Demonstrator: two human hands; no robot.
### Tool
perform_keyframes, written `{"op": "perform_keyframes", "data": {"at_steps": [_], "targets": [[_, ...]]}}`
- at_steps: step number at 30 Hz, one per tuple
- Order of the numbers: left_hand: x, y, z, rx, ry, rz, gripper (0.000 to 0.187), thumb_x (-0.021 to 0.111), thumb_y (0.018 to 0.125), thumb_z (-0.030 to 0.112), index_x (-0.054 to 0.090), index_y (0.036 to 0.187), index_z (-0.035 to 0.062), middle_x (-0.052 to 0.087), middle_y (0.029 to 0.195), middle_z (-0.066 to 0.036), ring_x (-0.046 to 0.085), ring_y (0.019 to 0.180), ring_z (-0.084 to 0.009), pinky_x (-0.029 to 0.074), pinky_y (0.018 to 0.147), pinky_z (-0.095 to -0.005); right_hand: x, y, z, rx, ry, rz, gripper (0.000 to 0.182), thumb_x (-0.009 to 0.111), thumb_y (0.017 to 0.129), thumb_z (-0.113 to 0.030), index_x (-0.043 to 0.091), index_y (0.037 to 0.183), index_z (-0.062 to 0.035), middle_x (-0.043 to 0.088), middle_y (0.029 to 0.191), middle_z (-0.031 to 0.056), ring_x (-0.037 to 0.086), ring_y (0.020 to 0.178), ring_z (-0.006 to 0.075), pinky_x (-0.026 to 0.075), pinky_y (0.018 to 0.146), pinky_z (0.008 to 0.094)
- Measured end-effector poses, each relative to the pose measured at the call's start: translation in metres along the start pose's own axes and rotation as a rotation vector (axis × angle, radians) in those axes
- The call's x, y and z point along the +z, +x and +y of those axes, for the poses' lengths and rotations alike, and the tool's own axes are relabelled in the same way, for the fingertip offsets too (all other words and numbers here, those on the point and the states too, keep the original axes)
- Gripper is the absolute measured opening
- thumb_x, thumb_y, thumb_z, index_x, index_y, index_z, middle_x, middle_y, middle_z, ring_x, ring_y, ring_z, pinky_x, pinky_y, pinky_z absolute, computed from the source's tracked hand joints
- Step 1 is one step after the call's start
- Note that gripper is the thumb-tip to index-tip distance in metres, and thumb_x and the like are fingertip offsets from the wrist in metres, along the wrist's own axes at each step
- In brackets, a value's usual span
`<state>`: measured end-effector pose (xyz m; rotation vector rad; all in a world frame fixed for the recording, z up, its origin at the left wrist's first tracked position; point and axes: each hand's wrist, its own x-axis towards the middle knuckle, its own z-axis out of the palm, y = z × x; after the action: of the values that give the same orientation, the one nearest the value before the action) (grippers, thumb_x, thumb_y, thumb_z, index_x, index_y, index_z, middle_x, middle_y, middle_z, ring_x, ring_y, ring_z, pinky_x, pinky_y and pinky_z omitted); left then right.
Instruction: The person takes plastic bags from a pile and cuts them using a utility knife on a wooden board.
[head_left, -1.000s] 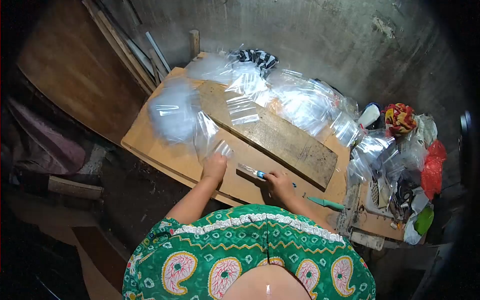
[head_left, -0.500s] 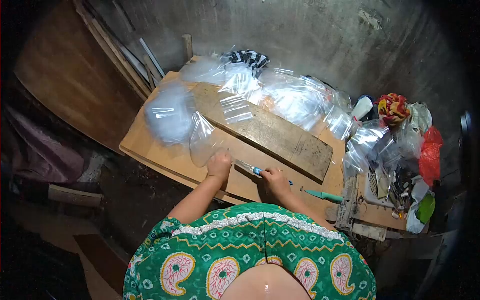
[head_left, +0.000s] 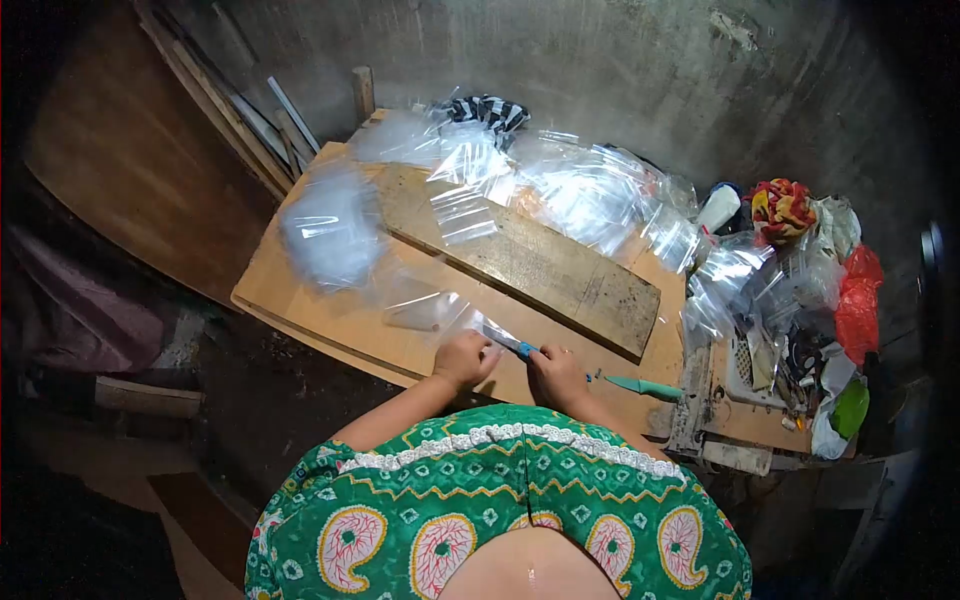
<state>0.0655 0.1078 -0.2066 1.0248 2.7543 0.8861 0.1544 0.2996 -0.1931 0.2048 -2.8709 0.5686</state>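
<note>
Near the table's front edge, my left hand (head_left: 462, 359) is closed on the edge of a clear plastic sheet (head_left: 415, 308). The sheet spreads out flat and to the left on the wooden table. To its right, my right hand (head_left: 559, 376) is wrapped round the blue handle of a knife (head_left: 499, 335). The blade points up and left, overlapping the plastic beside my left fingers. On the table to the right lies a second knife with a green handle (head_left: 658, 390).
A thick wooden board (head_left: 560, 275) lies across the table (head_left: 265, 285), with a clear plastic piece (head_left: 462, 215) on it. Piled clear plastic sheets (head_left: 332, 235) are at left, more plastic (head_left: 585, 195) behind. A basket of small items (head_left: 745, 385) and a red bag (head_left: 858, 305) stand right.
My left hand has moved right and slightly down, closer to the knife, drawing the plastic sheet along. My right hand has shifted slightly right, still holding the knife. The view has shifted a little.
</note>
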Motion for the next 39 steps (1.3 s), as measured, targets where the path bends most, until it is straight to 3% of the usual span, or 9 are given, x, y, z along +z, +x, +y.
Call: {"op": "perform_keyframes", "data": {"at_steps": [2, 4, 6, 9, 18, 32, 36, 37, 39], "targets": [[0.005, 0.001, -0.006, -0.097, -0.009, 0.153, 0.032, 0.064, 0.073, 0.037, 0.062, 0.087, 0.0085, 0.059, 0.089, -0.009, 0.056, 0.083, -0.0298, 0.045, 0.077, -0.0424, -0.005, -0.008, 0.002, 0.017, -0.001, -0.003, 0.008, 0.059, 0.077, -0.014, 0.06, 0.084, -0.0092, 0.057, 0.078, 0.0092, 0.055, 0.068, 0.03, 0.046, 0.058, 0.0404], [0.005, 0.009, -0.017, -0.169, 0.029, -0.046, 0.06, 0.062, 0.072, 0.048, 0.053, 0.113, 0.0048, 0.05, 0.119, -0.015, 0.045, 0.112, -0.0333, 0.031, 0.096, -0.0467, 0.001, -0.004, 0.004, 0.031, -0.039, -0.011, 0.008, 0.058, 0.078, -0.013, 0.06, 0.085, -0.009, 0.056, 0.078, 0.0092, 0.056, 0.067, 0.0298, 0.047, 0.058, 0.0402], [0.012, 0.007, -0.014, -0.32, 0.365, -0.121, 0.094, 0.055, 0.071, 0.061, 0.026, 0.136, -0.0006, 0.019, 0.144, -0.019, 0.014, 0.133, -0.0354, 0.009, 0.105, -0.0521, 0.003, 0.0, 0.003, 0.023, -0.027, -0.032, 0.008, 0.058, 0.078, -0.013, 0.06, 0.085, -0.009, 0.056, 0.078, 0.0094, 0.056, 0.067, 0.0298, 0.047, 0.057, 0.0403], [0.011, 0.012, -0.017, -0.408, 0.358, -0.335, 0.11, 0.048, 0.069, 0.07, 0.006, 0.14, -0.0026, 0.0, 0.148, -0.018, -0.006, 0.136, -0.0332, -0.002, 0.106, -0.0532, 0.011, 0.013, 0.001, -0.015, -0.008, -0.009, 0.008, 0.058, 0.078, -0.013, 0.06, 0.085, -0.009, 0.056, 0.077, 0.0096, 0.055, 0.066, 0.0298, 0.046, 0.055, 0.0406], [0.007, 0.012, -0.012, -0.416, 0.372, -0.359, 0.107, 0.043, 0.072, 0.071, 0.006, 0.14, -0.004, -0.003, 0.148, -0.019, -0.009, 0.136, -0.0337, -0.004, 0.106, -0.0525, 0.019, 0.015, 0.019, -0.038, -0.041, 0.003, 0.008, 0.06, 0.076, -0.015, 0.061, 0.082, -0.0097, 0.056, 0.075, 0.0093, 0.055, 0.064, 0.0291, 0.045, 0.056, 0.0402], [-0.001, -0.002, 0.013, -0.391, 0.327, -0.412, 0.107, 0.043, 0.073, 0.069, 0.01, 0.137, -0.009, 0.001, 0.146, -0.025, -0.005, 0.135, -0.0377, 0.0, 0.107, -0.0494, 0.07, 0.11, 0.01, -0.211, -0.025, -0.05, 0.012, 0.056, 0.076, -0.013, 0.061, 0.087, -0.0116, 0.055, 0.081, 0.0084, 0.055, 0.071, 0.0285, 0.048, 0.059, 0.0376], [0.004, -0.019, 0.024, -0.144, 0.297, -0.417, 0.094, 0.044, 0.077, 0.064, 0.03, 0.129, -0.0123, 0.027, 0.137, -0.029, 0.023, 0.128, -0.0438, 0.026, 0.103, -0.0468, 0.068, 0.117, 0.007, -0.199, -0.058, -0.088, 0.013, 0.054, 0.076, -0.013, 0.061, 0.088, -0.0125, 0.056, 0.082, 0.0082, 0.056, 0.074, 0.0279, 0.048, 0.06, 0.0373], [0.0, -0.021, 0.023, 0.103, 0.352, -0.239, 0.066, 0.049, 0.08, 0.053, 0.055, 0.109, -0.0052, 0.052, 0.113, -0.026, 0.048, 0.108, -0.0409, 0.04, 0.09, -0.0446, 0.068, 0.117, 0.009, -0.193, -0.055, -0.105, 0.014, 0.054, 0.077, -0.013, 0.061, 0.088, -0.0128, 0.056, 0.082, 0.0082, 0.056, 0.074, 0.0277, 0.048, 0.06, 0.0372], [-0.019, -0.011, 0.029, -0.05, 0.08, -0.33, 0.053, 0.052, 0.079, 0.048, 0.06, 0.099, -0.0007, 0.057, 0.101, -0.022, 0.053, 0.098, -0.0382, 0.043, 0.085, -0.0438, 0.064, 0.113, 0.011, -0.198, -0.056, -0.101, 0.014, 0.053, 0.077, -0.013, 0.061, 0.089, -0.0129, 0.056, 0.083, 0.0079, 0.056, 0.075, 0.0275, 0.048, 0.06, 0.0371]]}}
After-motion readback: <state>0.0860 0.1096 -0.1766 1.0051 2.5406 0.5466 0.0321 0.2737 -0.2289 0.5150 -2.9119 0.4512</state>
